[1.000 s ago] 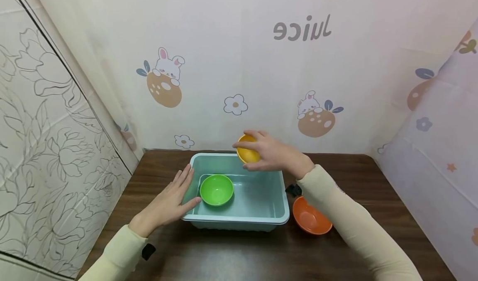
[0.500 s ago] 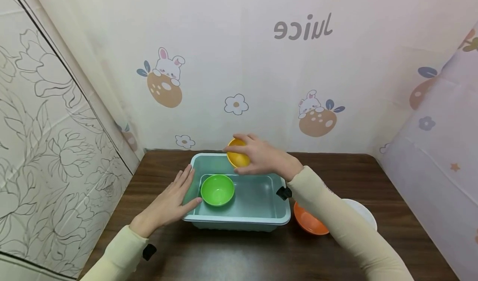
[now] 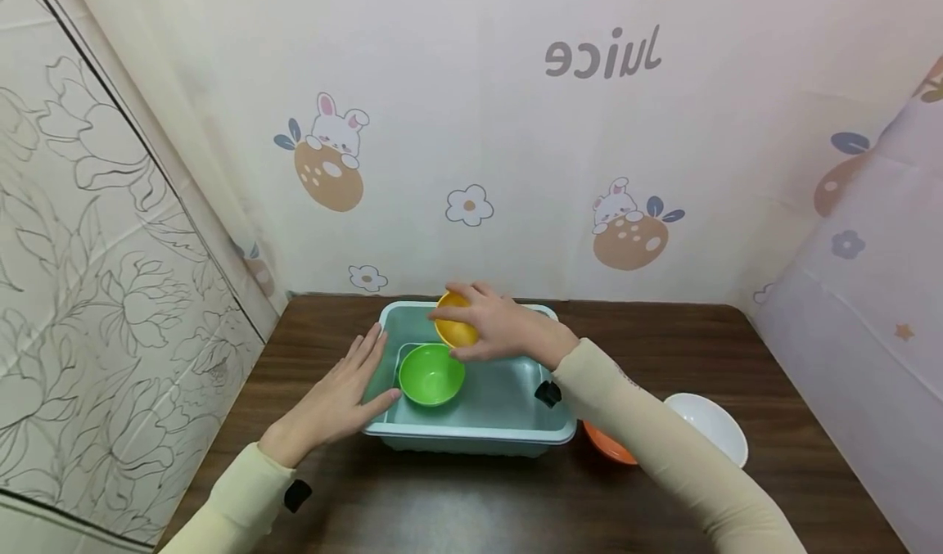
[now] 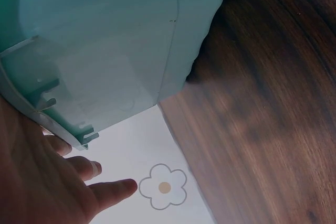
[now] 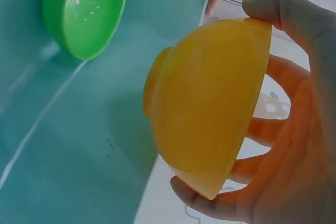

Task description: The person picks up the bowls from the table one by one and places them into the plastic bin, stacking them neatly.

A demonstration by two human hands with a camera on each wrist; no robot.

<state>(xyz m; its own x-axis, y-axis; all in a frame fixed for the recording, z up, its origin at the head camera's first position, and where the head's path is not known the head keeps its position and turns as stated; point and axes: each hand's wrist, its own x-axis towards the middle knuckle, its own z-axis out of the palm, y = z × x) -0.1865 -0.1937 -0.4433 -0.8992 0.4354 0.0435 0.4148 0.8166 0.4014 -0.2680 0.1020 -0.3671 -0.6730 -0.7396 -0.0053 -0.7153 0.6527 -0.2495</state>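
Wooden table. Left hand flat, fingers straight, against left wall of teal tub. Green bowl inside tub. Right hand grips yellow bowl above tub's far side. Orange bowl, white bowl right of tub.

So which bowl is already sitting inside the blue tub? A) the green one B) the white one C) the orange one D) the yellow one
A: the green bowl rests on the floor of the tub, while the right hand holds the yellow bowl above it.
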